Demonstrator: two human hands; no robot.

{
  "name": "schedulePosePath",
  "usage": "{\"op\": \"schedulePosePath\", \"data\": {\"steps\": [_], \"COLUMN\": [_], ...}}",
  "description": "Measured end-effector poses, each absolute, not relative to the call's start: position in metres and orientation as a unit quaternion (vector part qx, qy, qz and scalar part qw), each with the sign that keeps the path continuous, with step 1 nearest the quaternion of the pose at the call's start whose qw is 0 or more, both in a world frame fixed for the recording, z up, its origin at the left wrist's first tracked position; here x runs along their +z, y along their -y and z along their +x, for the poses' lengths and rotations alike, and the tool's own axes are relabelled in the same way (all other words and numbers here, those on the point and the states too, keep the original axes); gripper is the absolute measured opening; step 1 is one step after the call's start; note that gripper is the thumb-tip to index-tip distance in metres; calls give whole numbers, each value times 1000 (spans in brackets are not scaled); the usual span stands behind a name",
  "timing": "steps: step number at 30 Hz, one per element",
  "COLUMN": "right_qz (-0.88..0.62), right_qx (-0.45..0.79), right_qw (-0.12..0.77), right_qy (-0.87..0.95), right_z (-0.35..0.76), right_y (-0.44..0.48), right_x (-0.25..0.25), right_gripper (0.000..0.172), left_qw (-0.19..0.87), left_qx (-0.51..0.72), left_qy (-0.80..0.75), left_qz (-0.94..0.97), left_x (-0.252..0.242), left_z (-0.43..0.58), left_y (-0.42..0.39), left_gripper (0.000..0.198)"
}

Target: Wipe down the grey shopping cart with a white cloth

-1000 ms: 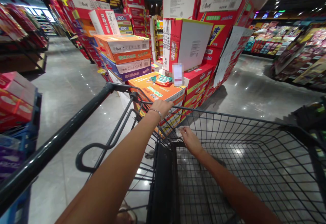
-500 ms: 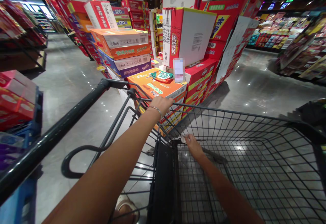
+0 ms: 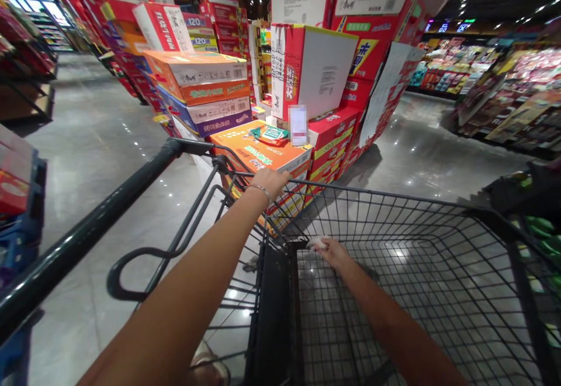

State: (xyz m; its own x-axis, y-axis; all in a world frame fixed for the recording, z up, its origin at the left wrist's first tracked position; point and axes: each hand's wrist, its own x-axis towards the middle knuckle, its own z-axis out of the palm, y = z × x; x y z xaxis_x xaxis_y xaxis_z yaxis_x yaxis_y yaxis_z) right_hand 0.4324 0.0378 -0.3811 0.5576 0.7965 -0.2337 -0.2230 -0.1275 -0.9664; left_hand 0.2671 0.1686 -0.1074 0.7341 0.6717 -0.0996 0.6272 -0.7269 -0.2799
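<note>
My left hand, with a bracelet at the wrist, is closed over the far top rim of a black wire shopping cart. Lower down, inside the basket, my right hand pinches a crumpled white wipe near the basket's inner corner. Just beyond the left hand, a green and orange packet of wipes lies on an orange carton. A phone with a lit, blurred screen stands upright beside the packet.
Stacked noodle cartons rise past the cart, with a tall red and white box among them. The cart's handlebar runs along the left. Crates stand at the left edge, and shelves of goods at the right.
The view has shifted slightly, so the cartons appear further left. My right hand has moved a little within the basket, and more of the white wipe shows. My left hand stays on the rim.
</note>
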Motion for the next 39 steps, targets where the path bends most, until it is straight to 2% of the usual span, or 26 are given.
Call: {"op": "schedulePosePath", "data": {"steps": [8, 20, 24, 28, 30, 33, 36, 39], "right_qz": [-562, -523, -550, -602, -648, -667, -646, -629], "right_qx": [468, 451, 418, 351, 244, 60, -3, -33], "right_qw": [671, 709, 696, 667, 613, 434, 250, 125], "right_qy": [122, 141, 193, 263, 381, 602, 722, 766], "right_z": [420, 412, 418, 431, 438, 447, 450, 451], "right_y": [-62, -57, -51, -38, -28, -15, -9, -11], "right_x": [-347, -290, -268, -253, -250, -248, -251, -256], "right_gripper": [16, 22, 18, 12, 13, 27, 35, 33], "left_qw": [107, 122, 142, 199, 210, 208, 201, 199], "left_qx": [78, 64, 36, -30, -71, -114, -148, -166], "left_qy": [367, 373, 370, 337, 298, 213, 244, 257], "left_qz": [-921, -917, -918, -920, -929, -948, -937, -931], "left_x": [-112, -112, -117, -137, -153, -181, -203, -213], "left_z": [267, 272, 269, 266, 271, 285, 300, 305], "left_y": [-166, -157, -152, -146, -139, -124, -113, -112], "left_gripper": [33, 33, 45, 72, 72, 57, 54, 52]}}
